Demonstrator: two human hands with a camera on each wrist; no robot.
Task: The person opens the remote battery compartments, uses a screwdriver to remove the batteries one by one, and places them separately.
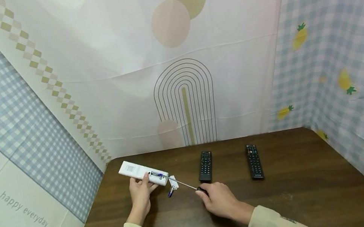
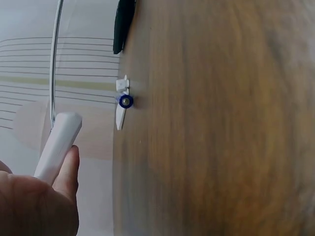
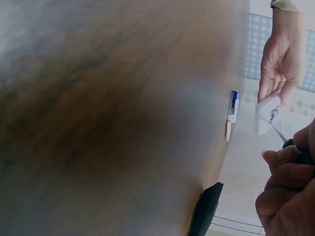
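Behind the right hand (image 1: 221,199), the screwdriver (image 1: 185,184) handle hides.

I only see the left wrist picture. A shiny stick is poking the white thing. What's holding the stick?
Observer: The right hand grips it by a black handle. It is a screwdriver.
Child: Where does its tip go?
Observer: Into the white remote, at the end where something blue shows.
Child: I see one black thing at the top. Are there more?
Observer: Yes, two. The near black remote lies just beyond the right hand, and the second black remote lies further right, apart from it.
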